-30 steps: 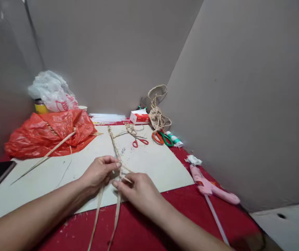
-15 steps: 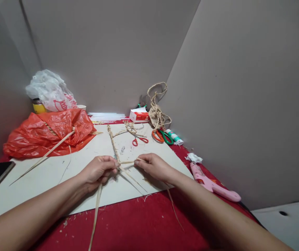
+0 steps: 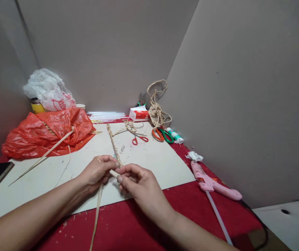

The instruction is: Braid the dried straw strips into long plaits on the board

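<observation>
A long braid of pale dried leaf strips (image 3: 113, 144) lies on a white board (image 3: 154, 164) and runs away from me. My left hand (image 3: 97, 171) pinches the near end of the braid, fingers closed. My right hand (image 3: 136, 183) sits just to its right, thumb and forefinger pinched on a loose strip (image 3: 113, 173) at the same spot. One free strip (image 3: 96, 218) hangs down from my left hand over the red cloth (image 3: 139, 226).
A red plastic bag (image 3: 47, 134) with leaf strips, a white bag (image 3: 47, 90) and a yellow jar (image 3: 36, 106) sit at the back left. Small red scissors (image 3: 139, 139), orange-green scissors (image 3: 162, 135), a glue stick (image 3: 175, 136), twine (image 3: 156, 111) and a pink glue gun (image 3: 212, 183) lie to the right.
My right hand had pulled a strip out to the right; now it is back beside my left hand at the braid's end. My left hand stayed put.
</observation>
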{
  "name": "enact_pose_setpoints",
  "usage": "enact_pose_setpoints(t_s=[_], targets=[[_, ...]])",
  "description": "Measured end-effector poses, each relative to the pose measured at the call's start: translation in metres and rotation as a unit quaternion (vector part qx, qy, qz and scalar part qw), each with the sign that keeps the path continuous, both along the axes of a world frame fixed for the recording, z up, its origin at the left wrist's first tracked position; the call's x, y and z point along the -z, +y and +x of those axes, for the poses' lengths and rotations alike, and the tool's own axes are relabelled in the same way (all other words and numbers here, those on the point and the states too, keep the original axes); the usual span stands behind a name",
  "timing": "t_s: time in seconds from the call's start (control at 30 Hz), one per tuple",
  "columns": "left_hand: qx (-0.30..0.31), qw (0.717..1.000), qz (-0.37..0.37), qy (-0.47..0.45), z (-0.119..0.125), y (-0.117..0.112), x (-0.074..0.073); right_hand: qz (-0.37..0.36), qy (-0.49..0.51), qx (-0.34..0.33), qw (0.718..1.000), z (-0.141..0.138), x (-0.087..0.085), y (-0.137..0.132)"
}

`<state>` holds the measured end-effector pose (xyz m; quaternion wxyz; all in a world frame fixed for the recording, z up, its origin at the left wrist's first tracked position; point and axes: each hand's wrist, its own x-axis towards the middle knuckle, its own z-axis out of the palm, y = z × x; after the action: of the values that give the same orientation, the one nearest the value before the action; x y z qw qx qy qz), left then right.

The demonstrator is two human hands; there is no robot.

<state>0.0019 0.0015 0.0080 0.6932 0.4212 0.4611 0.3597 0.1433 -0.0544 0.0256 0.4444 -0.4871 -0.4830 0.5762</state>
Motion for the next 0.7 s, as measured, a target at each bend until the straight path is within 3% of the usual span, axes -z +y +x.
enact_pose_setpoints(t_s=[0.1, 0.17, 0.47, 0.7], targets=[[-0.004, 1.000, 0.014, 0.011, -0.001, 0.001, 0.002, -0.004, 0.021, 0.082, 0.996, -0.006, 0.026, 0.017], [-0.002, 1.000, 0.026, 0.015, -0.001, 0.001, 0.003, 0.000, 0.030, 0.103, 0.994, -0.004, 0.033, 0.024], [0.017, 1.000, 0.018, 0.006, 0.000, -0.003, 0.001, 0.107, -0.104, 0.138, 0.979, -0.001, 0.030, 0.029], [0.029, 0.999, 0.028, -0.003, 0.000, -0.003, 0.000, 0.221, -0.248, 0.125, 0.935, 0.003, 0.036, 0.025]])
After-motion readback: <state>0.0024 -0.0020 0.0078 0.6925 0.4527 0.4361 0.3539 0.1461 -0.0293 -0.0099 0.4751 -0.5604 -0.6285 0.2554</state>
